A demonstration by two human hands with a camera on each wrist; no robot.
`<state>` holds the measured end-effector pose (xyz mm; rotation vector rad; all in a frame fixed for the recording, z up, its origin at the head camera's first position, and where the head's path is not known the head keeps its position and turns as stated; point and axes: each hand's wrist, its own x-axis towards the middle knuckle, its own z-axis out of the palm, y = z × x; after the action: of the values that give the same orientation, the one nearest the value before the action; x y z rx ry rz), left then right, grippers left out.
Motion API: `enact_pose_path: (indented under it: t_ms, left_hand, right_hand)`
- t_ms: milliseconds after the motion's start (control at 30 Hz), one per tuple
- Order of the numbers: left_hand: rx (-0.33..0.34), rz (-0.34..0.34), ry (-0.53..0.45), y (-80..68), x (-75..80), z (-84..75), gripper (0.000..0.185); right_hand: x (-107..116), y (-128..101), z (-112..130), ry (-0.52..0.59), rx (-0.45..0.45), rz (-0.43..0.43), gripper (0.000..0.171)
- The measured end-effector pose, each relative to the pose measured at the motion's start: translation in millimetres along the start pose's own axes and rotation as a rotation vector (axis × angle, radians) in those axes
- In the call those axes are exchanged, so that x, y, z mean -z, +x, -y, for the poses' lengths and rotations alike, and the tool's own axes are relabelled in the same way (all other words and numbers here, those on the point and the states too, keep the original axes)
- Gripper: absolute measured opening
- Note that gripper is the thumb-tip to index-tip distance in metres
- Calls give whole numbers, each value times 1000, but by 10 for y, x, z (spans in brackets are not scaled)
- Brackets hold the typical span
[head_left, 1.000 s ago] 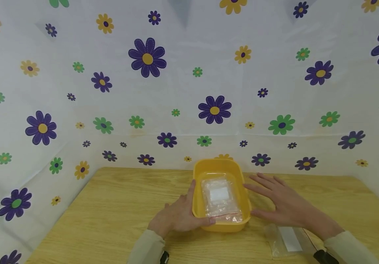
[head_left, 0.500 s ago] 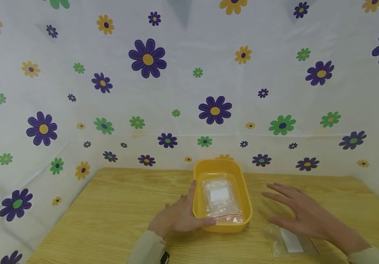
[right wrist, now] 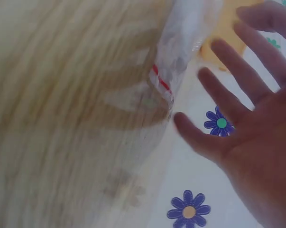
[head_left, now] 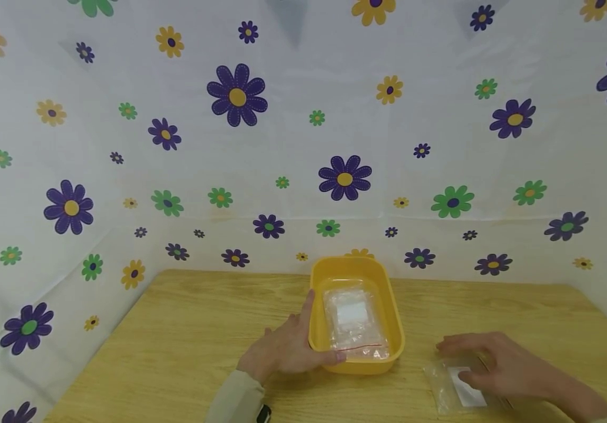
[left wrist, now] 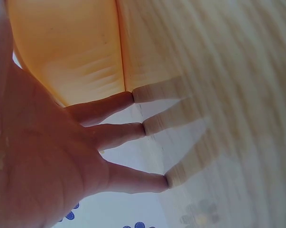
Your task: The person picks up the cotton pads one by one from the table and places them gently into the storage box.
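A yellow plastic tub stands on the table with clear zip bags inside; one bears a white label. My left hand rests against the tub's near left corner, thumb across the rim and index finger along the side. In the left wrist view, three spread fingers reach down to the tabletop beside the tub wall. To the tub's right lies another clear zip bag with a white label. Just over it hovers my right hand; the right wrist view shows its fingers spread apart, close to the bag.
The wooden table spreads out on both sides of the tub. A white flower-patterned cloth hangs behind the table and along its sides, close to the tub's far end.
My right hand has left the tub's right side and moved right, then down toward the loose zip bag. The left hand stays put at the tub.
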<state>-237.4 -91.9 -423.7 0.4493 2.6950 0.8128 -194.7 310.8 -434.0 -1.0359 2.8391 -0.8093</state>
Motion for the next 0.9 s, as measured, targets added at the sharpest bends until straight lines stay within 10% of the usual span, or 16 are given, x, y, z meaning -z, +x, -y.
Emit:
enact_pose_path:
  t_ms: [167, 533, 900]
  left_hand:
    - [0, 0, 4, -8, -3, -2, 132]
    - [15, -1, 20, -14, -6, 1, 132]
    - [41, 3, 48, -20, 5, 2, 133]
  right_hand:
    - [43, -7, -114, 259, -62, 235, 54]
    - [57, 71, -77, 228, 15, 256, 41]
    - [4, -31, -234, -38, 35, -116, 28]
